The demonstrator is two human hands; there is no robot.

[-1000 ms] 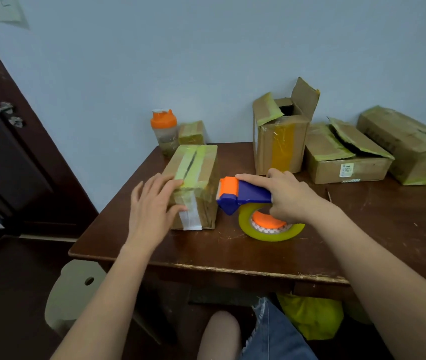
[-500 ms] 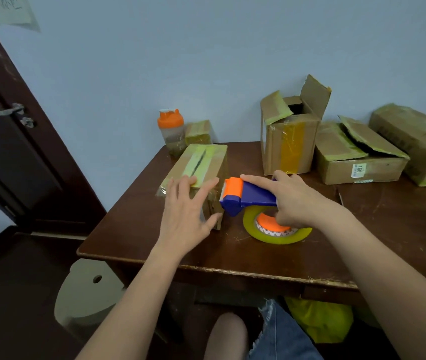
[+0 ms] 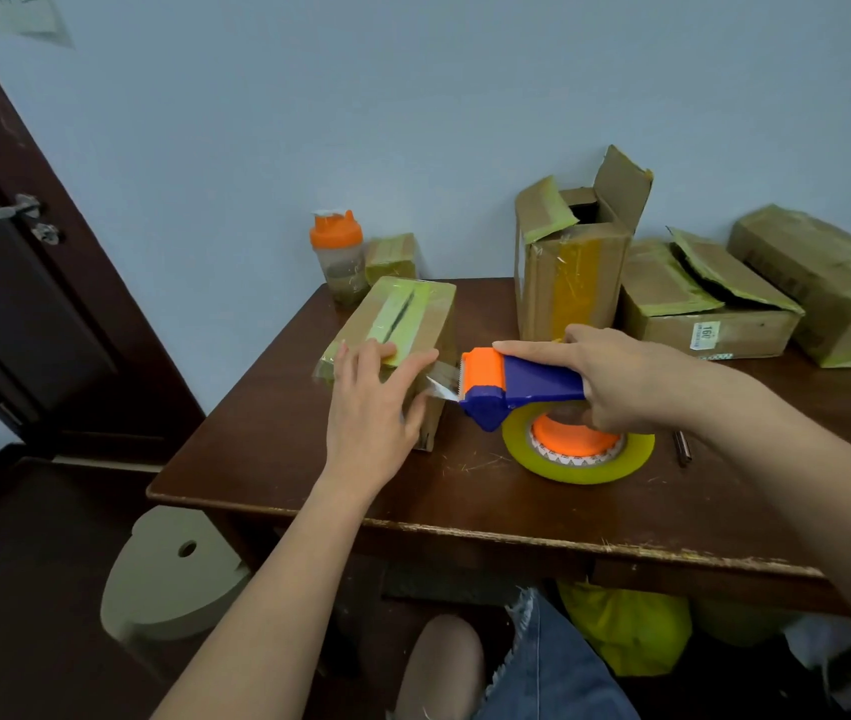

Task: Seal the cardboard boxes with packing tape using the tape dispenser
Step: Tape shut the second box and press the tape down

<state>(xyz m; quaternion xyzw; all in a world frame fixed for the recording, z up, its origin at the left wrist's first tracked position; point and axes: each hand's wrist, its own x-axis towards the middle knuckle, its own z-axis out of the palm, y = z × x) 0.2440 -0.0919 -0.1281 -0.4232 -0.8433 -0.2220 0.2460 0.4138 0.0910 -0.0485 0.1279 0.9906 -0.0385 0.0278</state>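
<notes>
The left hand [image 3: 369, 402] presses flat on the taped brown cardboard box [image 3: 397, 330], the right hand [image 3: 621, 379] grips the blue-orange plastic tape dispenser [image 3: 522, 384], while three flap-open brown boxes [image 3: 569, 262] wait unsealed.

One readable mark here — a small white sticker [image 3: 705, 335] on the front face of the low open cardboard box [image 3: 714, 324], printed "160", the digits turned sideways. Fine print beneath that number is too small to read. Up in the top-left corner, a paper sheet [image 3: 18, 13] on the wall carries handwriting — cut off by the frame and illegible.
</notes>
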